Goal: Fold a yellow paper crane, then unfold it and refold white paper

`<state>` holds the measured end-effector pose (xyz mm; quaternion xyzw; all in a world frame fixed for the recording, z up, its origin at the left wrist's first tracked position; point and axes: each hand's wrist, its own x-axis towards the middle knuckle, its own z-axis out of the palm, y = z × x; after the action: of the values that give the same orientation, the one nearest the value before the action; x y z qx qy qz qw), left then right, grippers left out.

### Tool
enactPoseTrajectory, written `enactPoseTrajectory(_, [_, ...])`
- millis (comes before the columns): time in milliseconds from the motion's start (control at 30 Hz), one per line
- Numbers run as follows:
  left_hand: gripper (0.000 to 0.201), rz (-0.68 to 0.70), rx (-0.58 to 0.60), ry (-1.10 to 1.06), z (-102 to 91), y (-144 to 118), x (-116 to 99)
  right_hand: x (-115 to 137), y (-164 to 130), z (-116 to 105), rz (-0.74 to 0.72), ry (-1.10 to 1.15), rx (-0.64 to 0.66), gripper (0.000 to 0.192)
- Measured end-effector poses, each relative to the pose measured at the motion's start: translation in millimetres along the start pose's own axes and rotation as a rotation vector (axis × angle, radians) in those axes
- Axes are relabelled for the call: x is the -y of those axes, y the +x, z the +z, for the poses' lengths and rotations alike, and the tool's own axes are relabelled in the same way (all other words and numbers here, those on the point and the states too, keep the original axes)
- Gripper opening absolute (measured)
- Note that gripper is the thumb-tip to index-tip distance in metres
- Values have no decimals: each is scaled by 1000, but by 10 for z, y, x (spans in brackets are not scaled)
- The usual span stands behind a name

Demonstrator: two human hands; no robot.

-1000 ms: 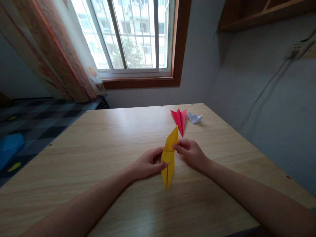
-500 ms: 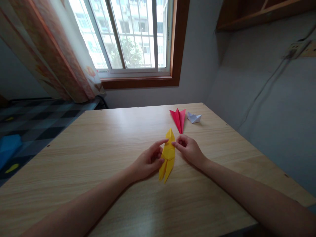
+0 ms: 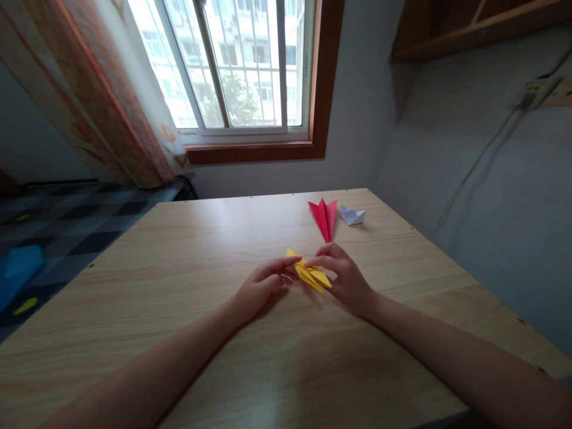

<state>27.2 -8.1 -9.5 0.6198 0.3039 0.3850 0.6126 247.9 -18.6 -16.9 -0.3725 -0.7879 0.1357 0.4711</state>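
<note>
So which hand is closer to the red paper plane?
Right. The right hand sits just below the red paper plane; the left hand is farther off, lower and leftward.

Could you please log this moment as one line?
left hand: pinches yellow paper | right hand: pinches it too | table: red plane, white boat

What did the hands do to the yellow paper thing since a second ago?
The yellow folded paper figure was turned from standing lengthwise, tip pointing away, to lying low and slanted across between both hands. The left hand and right hand kept pinching it throughout. The red folded paper dart, the small white folded paper boat and the wooden table stayed as they were.
</note>
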Motion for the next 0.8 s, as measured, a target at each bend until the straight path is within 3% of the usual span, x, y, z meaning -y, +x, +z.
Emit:
enactPoseTrajectory(233, [18, 202, -38, 612, 103, -49, -115, 103, 6, -13, 177, 227, 46, 10])
enactPoseTrajectory(400, [15, 313, -92, 673, 82, -66, -123, 120, -7, 28, 247, 321, 72, 6])
enactPoseTrajectory(500, [13, 375, -241, 742, 74, -80, -117, 125, -13, 35, 240, 354, 17, 15])
enactPoseTrajectory(600, [14, 402, -346, 711, 84, -88, -117, 150, -19, 11, 184, 283, -83, 12])
enactPoseTrajectory(733, [21, 244, -285, 440, 117, -83, -96, 197, -38, -39, -3, 123, -66, 7])
enactPoseTrajectory(800, [24, 186, -272, 347, 133, -80, -84, 218, -49, -53, -81, 78, -25, 17])
